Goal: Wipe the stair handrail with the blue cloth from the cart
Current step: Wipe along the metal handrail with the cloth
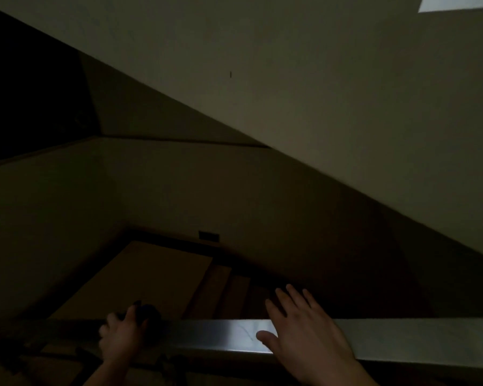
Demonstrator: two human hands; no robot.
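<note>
My left hand [123,334] clutched the cloth [148,312] on the handrail [221,334], which ran 3-to-9 o'clock; right hand [304,332] lay spread at 3 o'clock.

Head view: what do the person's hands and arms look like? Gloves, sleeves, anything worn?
Both bare: no gloves on the left hand or right hand, and no sleeves on the forearm parts that show. No watch, ring or band is visible, though the stairwell is dim and the left hand is blurred, so small items could be missed.

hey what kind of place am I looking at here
Most likely a dim indoor stairwell: steps drop to a landing, a flat metal handrail crosses the foreground under both hands, and the sloped underside of another flight hangs overhead.
</note>
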